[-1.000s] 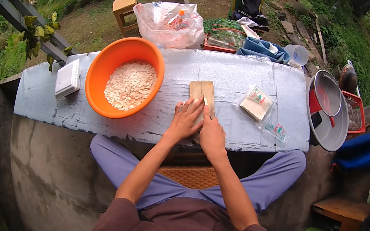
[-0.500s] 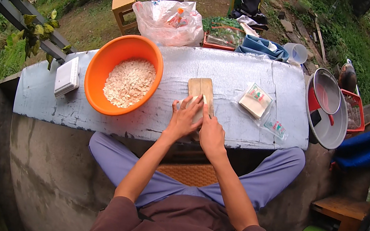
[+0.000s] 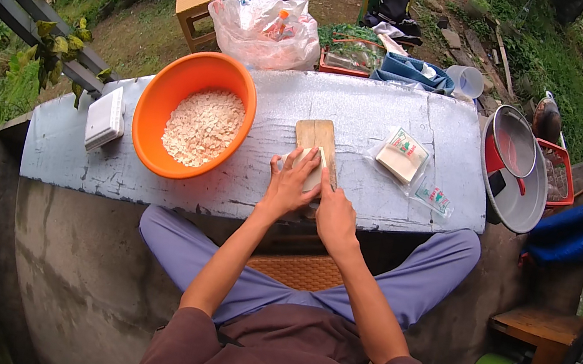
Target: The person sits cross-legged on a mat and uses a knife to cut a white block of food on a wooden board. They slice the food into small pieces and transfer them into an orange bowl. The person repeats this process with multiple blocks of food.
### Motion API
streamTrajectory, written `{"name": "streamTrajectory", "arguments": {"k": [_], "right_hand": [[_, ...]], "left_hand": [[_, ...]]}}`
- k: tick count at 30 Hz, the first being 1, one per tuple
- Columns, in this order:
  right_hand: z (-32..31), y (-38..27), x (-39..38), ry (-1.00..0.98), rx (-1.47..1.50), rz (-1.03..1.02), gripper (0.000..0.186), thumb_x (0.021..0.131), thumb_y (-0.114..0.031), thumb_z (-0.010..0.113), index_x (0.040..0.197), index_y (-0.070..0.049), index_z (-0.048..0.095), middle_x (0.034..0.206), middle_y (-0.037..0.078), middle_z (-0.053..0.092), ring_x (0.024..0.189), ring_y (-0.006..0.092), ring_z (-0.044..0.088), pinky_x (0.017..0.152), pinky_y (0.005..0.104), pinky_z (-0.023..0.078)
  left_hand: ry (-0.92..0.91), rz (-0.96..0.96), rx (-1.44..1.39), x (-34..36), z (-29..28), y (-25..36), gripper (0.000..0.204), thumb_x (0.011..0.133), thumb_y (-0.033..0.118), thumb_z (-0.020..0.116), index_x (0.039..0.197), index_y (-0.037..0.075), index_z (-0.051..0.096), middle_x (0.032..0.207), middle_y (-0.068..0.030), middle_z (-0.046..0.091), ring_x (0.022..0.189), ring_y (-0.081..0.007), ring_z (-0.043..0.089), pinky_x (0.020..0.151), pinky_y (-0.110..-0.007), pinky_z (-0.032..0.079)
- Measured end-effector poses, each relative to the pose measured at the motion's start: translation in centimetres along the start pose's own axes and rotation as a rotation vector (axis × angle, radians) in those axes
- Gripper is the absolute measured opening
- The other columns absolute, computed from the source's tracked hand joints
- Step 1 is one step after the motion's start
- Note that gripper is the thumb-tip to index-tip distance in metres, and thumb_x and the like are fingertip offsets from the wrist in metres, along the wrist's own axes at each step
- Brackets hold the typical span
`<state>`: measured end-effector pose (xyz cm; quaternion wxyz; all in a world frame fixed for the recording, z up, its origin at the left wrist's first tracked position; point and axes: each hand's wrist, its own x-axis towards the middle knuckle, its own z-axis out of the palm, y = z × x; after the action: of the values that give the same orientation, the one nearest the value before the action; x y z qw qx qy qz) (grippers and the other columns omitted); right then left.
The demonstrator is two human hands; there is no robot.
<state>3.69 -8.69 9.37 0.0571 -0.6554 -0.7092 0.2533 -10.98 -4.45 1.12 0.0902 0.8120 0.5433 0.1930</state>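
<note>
On a worn wooden cutting board (image 3: 315, 133), my left hand (image 3: 294, 182) presses down a pale, flat stack of dough wrappers (image 3: 314, 179), mostly hidden under its spread fingers. My right hand (image 3: 334, 217) is closed close beside it, forefinger stretched forward along the stack's right side. It grips what looks like a knife, nearly all covered by the hand. To the left, an orange basin (image 3: 149, 110) tilts toward me, partly filled with small pale cut pieces (image 3: 201, 127). An opened clear packet with more square pale wrappers (image 3: 402, 157) lies right of the board.
A white lidded box (image 3: 106, 120) stands at the table's left end. Beyond the silver-covered table (image 3: 241, 200) are a plastic bag (image 3: 244, 29), a red tray of greens (image 3: 354, 46) and a blue cloth (image 3: 416, 74). A metal basin (image 3: 526, 212) with a sieve (image 3: 514, 139) stands right.
Both hands keep nearly the same place on the board. My right forefinger has drawn back slightly toward me, and the whole view has shifted a little.
</note>
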Motion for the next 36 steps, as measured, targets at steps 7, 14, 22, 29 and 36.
{"name": "streamTrajectory", "arguments": {"k": [7,14,22,29,36], "right_hand": [[0.4,0.4,-0.7,0.027,-0.016,-0.007,0.071,0.091,-0.005,0.059,0.157,-0.011,0.032,0.104,0.025,0.063,0.089,0.0422,0.07,0.078,0.0504,0.058],[0.6,0.7,-1.5,0.045,-0.022,-0.006,0.069,0.092,-0.004,0.056,0.156,-0.011,0.033,0.101,0.025,0.063,0.087,0.0426,0.07,0.076,0.0511,0.058],[0.3,0.4,-2.4,0.049,-0.009,0.019,0.066,0.092,0.0,0.052,0.155,-0.012,0.036,0.098,0.026,0.064,0.088,0.0445,0.069,0.078,0.0535,0.056],[0.3,0.8,-3.2,0.035,-0.01,0.009,0.068,0.092,0.0,0.052,0.156,-0.013,0.035,0.098,0.026,0.064,0.085,0.045,0.069,0.076,0.0535,0.056],[0.4,1.2,-3.9,0.037,-0.032,0.007,0.068,0.093,-0.001,0.052,0.157,-0.013,0.034,0.096,0.025,0.064,0.082,0.0441,0.069,0.074,0.0526,0.057]], "left_hand": [[0.039,0.003,0.029,0.0,0.2,0.1,0.059,0.086,0.044,0.069,0.135,0.013,0.058,0.159,0.0029,0.041,0.144,-0.0207,0.03,0.108,-0.054,0.019],[0.04,0.0,0.029,0.0,0.3,0.2,0.06,0.086,0.044,0.068,0.136,0.013,0.058,0.159,0.0033,0.04,0.145,-0.0207,0.03,0.109,-0.054,0.018],[0.008,-0.019,-0.013,0.0,-0.1,0.3,0.061,0.086,0.044,0.066,0.138,0.012,0.057,0.161,0.0026,0.038,0.146,-0.0211,0.028,0.109,-0.054,0.018],[0.017,-0.015,-0.009,-0.1,-0.1,0.4,0.061,0.088,0.045,0.064,0.138,0.011,0.056,0.161,0.002,0.038,0.146,-0.0214,0.027,0.108,-0.057,0.019],[-0.042,-0.055,-0.021,0.0,-0.4,0.6,0.064,0.088,0.047,0.064,0.14,0.012,0.055,0.162,0.0024,0.035,0.147,-0.0216,0.026,0.11,-0.058,0.017]]}}
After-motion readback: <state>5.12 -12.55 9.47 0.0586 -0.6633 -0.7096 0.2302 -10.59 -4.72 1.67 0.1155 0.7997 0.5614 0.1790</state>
